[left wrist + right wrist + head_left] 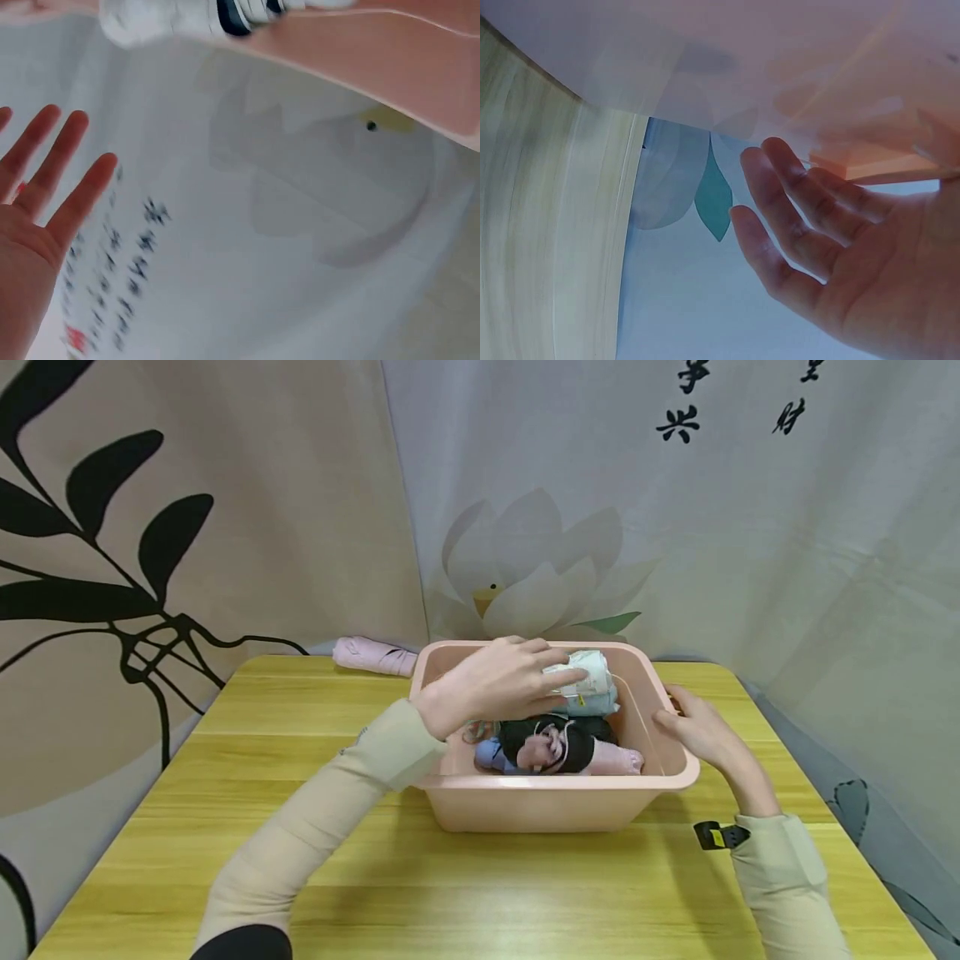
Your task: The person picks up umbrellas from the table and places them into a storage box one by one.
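Observation:
A pink plastic basin stands on the wooden table. My left hand reaches over its left side with fingers stretched out, above or beside a white and light-blue rolled bundle; contact cannot be told. In the left wrist view the left hand has its fingers spread, holding nothing. My right hand holds the basin's right rim, thumb at the edge and fingers along the outer wall. Inside lie a black bundle, a pink roll and a blue piece.
A lilac rolled cloth lies at the table's back edge, left of the basin. The wooden table extends in front. Behind it hangs a printed curtain with leaves, a lotus and characters.

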Demonstrator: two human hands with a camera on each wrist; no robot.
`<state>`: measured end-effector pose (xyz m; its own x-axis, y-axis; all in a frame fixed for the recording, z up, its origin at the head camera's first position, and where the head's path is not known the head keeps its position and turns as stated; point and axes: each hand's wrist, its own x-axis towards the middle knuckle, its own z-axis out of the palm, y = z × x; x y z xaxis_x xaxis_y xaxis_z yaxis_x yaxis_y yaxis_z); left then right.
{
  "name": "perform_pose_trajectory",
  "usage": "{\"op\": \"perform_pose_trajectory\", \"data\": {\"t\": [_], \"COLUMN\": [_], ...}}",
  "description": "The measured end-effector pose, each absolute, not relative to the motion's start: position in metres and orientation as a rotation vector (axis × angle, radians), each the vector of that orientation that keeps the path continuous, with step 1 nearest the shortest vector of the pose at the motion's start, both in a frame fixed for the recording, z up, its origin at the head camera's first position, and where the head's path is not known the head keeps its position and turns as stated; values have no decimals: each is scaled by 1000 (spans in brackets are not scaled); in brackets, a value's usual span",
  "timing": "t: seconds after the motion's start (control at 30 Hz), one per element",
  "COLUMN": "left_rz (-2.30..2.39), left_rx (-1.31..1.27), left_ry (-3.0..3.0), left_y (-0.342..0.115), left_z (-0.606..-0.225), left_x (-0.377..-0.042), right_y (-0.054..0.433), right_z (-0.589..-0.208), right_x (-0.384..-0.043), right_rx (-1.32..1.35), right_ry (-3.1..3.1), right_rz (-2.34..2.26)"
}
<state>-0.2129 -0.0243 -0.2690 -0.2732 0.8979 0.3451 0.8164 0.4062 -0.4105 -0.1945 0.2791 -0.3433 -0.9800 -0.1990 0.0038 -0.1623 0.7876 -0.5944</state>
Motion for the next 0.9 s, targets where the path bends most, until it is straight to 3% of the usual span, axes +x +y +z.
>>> {"op": "perform_pose_trajectory", "data": {"t": [0.23, 0.9], "left_rz": [-65, -515], "left_rx": [-1274, -627], "left_ry": [-2219, -2652], "left_y": [-74, -171], "left_z": [-270, -363], "left_x": [-242, -319], "right_y": [278, 279], "right_z": [-343, -345], "right_x": [-194, -195], "right_rx": [-284, -289], "right_ry": [2907, 2899], "right_rz": [-963, -1024]}}
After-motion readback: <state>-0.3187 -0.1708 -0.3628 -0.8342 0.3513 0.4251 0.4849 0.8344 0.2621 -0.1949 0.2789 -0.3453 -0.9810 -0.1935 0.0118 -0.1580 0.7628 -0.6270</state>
